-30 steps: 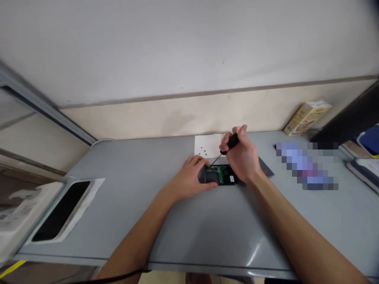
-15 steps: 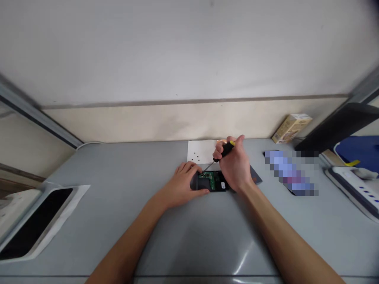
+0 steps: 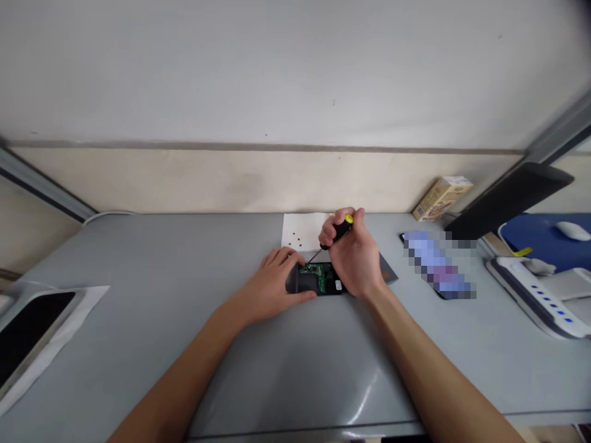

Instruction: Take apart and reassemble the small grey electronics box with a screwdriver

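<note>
The left hand holds the open gadget, board still in. The right hand grips a screwdriver. Past both, screws look already out, on paper.

Head view: from the wearer's head, facing forward and down
Desk: near, below
Wall: farther, ahead

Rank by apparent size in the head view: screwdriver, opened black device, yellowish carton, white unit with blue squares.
1. White unit with blue squares.
2. Opened black device and yellowish carton, too alike to rank; the left hand hides part of the device.
3. Screwdriver, partly hidden by the right hand.
</note>
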Available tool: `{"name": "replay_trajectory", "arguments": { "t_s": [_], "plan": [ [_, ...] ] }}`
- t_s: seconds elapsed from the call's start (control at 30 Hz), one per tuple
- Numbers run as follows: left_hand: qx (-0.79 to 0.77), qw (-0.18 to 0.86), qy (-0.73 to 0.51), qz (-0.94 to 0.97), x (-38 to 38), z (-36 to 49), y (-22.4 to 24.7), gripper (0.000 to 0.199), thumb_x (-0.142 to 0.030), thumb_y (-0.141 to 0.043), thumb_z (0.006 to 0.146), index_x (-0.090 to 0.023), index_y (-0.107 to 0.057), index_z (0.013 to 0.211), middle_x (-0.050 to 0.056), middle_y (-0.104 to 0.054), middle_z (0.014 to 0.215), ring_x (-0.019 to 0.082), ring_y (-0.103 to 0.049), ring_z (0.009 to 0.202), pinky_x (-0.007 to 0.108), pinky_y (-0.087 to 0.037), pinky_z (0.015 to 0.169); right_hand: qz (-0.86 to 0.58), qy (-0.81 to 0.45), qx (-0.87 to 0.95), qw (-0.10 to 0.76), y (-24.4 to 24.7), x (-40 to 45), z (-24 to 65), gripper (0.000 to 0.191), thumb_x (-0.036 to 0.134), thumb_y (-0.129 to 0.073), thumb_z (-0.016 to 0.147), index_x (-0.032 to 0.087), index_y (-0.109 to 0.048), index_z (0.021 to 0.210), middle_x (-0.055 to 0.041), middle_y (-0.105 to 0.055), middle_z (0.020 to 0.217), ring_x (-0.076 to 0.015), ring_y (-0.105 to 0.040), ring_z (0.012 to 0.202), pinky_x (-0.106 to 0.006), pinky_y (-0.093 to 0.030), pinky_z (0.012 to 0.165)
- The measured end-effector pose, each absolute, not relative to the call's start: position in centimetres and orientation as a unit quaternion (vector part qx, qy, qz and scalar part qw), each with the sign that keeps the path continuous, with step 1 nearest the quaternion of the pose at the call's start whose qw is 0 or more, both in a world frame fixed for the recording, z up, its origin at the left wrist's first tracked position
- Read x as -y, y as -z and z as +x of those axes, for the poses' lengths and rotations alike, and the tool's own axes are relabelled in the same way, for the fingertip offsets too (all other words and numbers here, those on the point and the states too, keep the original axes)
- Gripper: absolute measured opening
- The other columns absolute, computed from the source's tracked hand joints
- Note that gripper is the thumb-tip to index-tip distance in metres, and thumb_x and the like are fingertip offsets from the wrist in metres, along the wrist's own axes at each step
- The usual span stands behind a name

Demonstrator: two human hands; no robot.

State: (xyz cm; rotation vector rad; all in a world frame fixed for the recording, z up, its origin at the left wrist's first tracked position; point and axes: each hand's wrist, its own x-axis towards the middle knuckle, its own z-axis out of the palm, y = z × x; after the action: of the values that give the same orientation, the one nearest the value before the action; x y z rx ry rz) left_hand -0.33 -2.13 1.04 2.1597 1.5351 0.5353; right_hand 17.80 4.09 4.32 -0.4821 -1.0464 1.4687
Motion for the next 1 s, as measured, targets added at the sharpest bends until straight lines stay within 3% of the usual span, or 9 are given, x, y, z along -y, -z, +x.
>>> {"name": "replay_trajectory", "arguments": {
  "t_s": [1.0],
  "plan": [
    [-0.559,0.209,-0.201,0.777,2.28,-0.33,-0.94,0.048,-0.053,-0.076,0.082,-0.027,-0.054,0.117,0.005,-0.054,0.135,0.030,-0.049,0.128,0.050,-0.041,0.111,-0.160,-0.708,0.338,0.599,-5.33,-3.90,17.89,0.042,0.050,-0.040,0.105,0.023,-0.052,0.075,0.0002,-0.035,0.075,-0.0141,-0.037,0.065,-0.029,-0.036,0.062]
  ]
}}
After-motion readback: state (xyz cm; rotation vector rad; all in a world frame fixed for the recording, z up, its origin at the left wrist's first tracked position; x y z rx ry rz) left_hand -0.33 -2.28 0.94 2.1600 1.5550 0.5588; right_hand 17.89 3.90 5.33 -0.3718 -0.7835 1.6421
